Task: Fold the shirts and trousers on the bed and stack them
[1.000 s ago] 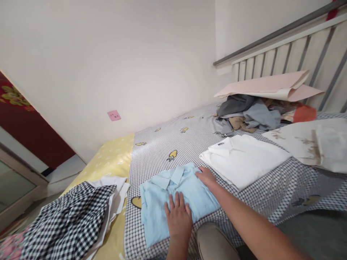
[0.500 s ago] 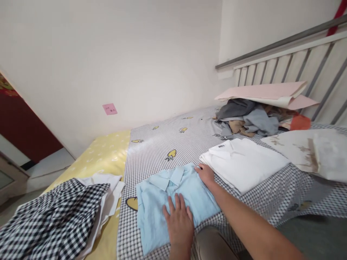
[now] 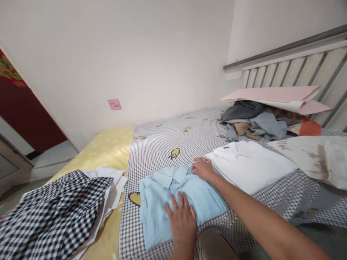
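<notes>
Head camera looks down at a checked sheet [image 3: 162, 141]. A folded light blue shirt [image 3: 157, 202] lies on it near the front edge, with its collar [image 3: 170, 177] pointing away. The left hand [image 3: 182, 220] lies flat on the lower middle of the shirt, palm down, fingers straight and a little spread. The right arm reaches in from the lower right across the sheet. The right hand [image 3: 202, 168] rests open on the shirt's far right corner, beside the collar, fingers relaxed and gripping nothing. A folded white shirt [image 3: 252, 166] lies just beside it, to the right.
</notes>
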Motion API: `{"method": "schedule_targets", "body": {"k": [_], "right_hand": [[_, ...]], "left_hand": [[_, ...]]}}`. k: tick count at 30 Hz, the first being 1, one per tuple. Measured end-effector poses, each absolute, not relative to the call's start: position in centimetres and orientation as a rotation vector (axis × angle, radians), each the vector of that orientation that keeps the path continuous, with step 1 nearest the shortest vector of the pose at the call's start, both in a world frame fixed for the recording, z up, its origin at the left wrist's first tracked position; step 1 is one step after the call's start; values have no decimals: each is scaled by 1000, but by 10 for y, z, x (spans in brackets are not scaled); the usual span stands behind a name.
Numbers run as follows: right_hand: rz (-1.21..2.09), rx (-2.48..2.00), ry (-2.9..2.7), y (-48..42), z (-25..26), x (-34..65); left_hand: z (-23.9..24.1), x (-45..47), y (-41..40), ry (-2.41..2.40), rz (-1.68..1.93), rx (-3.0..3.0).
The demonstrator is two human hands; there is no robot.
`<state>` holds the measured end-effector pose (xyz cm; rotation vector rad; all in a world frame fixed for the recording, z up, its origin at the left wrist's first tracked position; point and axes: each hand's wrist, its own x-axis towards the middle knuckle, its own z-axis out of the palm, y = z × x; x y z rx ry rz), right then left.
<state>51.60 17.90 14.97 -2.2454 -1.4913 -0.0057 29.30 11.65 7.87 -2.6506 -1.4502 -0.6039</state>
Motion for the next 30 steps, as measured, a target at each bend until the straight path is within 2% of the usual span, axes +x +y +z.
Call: {"method": "schedule_targets", "body": {"k": [16, 20, 24, 30], "right_hand": [[-7, -2315, -1248, 188, 139, 503], [-177, -2222, -1242, 164, 142, 491], [-347, -2041, -1543, 123, 115, 463], [-185, -2104, -1686, 103, 66, 443]], "left_hand": [[74, 296, 117, -1462, -645, -2638], [73, 296, 117, -1487, -658, -2635], [68, 296, 117, -1479, -672, -2619], [74, 298, 114, -1572, -589, -2685]]}}
